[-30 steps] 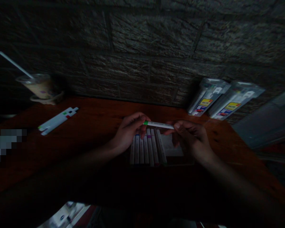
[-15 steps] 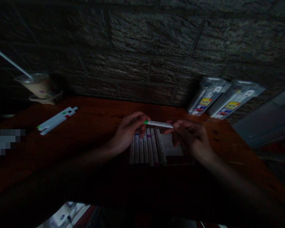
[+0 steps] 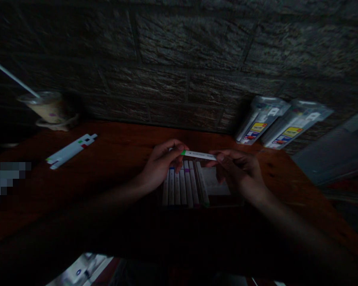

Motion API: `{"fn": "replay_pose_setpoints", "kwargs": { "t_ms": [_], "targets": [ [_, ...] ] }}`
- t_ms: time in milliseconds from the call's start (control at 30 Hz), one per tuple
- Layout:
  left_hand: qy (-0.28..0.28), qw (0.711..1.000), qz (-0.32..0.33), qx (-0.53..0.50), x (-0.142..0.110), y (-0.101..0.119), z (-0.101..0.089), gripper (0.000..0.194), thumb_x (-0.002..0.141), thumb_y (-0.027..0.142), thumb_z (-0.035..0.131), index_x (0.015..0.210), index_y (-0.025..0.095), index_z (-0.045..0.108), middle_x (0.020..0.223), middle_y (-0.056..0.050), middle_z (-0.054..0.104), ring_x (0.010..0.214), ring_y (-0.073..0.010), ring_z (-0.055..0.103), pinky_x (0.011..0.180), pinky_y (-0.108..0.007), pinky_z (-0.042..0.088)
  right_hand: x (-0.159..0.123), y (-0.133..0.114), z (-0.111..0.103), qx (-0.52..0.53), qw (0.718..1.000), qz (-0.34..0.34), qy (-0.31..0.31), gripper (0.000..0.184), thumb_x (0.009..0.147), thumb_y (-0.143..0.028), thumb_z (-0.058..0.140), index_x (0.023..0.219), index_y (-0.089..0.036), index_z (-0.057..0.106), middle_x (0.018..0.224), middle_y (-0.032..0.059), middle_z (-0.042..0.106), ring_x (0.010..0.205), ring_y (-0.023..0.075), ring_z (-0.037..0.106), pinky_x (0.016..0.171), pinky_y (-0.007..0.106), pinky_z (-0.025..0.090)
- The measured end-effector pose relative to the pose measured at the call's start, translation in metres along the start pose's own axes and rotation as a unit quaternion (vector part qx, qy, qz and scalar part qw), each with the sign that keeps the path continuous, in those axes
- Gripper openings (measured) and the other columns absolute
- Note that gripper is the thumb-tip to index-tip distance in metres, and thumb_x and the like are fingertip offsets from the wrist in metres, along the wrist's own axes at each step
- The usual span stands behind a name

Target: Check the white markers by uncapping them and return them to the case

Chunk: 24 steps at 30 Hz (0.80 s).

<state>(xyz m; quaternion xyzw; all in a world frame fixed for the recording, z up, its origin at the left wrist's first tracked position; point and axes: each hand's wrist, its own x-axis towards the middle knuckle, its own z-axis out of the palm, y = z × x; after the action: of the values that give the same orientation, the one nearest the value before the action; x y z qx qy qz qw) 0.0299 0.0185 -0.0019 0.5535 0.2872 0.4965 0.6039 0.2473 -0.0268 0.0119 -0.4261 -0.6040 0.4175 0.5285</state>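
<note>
The left hand (image 3: 162,163) grasps the green-banded end of a white marker (image 3: 200,155) between thumb and fingers, while the right hand (image 3: 241,169) pinches its other end. The marker lies nearly level above the middle of the bench (image 3: 122,139); the small dark print along its smooth barrel is too dim to read.

Below it, white markers (image 3: 182,188) lie side by side, one slightly apart on the right, next to a flat pale sheet (image 3: 216,182). Blue and purple bands show on some, and the left hand's fingers cover the tops of a few.

At the far right corner of the bench, two clear plastic cases (image 3: 258,121) (image 3: 295,125) stand leaning near the rough, block-patterned wall (image 3: 179,59). Each bears a yellow, red and blue label with illegible lettering, and a pale tab near the top.

Near the far left corner, a clear cup (image 3: 47,109) of tan drink sits in a moulded holder (image 3: 59,124), its pale straw (image 3: 16,79) slanting left. Nearer, a bundle of white markers (image 3: 70,151) with green, red and dark marks lies diagonally, well apart from the left hand.
</note>
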Motion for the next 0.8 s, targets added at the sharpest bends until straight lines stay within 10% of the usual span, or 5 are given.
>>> {"fn": "replay_pose_setpoints", "kwargs": {
  "t_ms": [800],
  "targets": [
    [-0.014,0.998,0.006,0.054,-0.0029,0.0016,-0.0019,0.009,0.085,0.023,0.067,0.091,0.018,0.065,0.058,0.005,0.054,0.049,-0.0099,0.047,0.052,-0.025,0.036,0.0003,-0.0003,0.0002,0.02,1.0,0.012,0.003,0.02,0.091,-0.039,0.073,0.096,-0.02,0.079,0.082,0.0053,0.081,0.043,0.0103,0.054,0.044,0.027,0.044]
  ]
}}
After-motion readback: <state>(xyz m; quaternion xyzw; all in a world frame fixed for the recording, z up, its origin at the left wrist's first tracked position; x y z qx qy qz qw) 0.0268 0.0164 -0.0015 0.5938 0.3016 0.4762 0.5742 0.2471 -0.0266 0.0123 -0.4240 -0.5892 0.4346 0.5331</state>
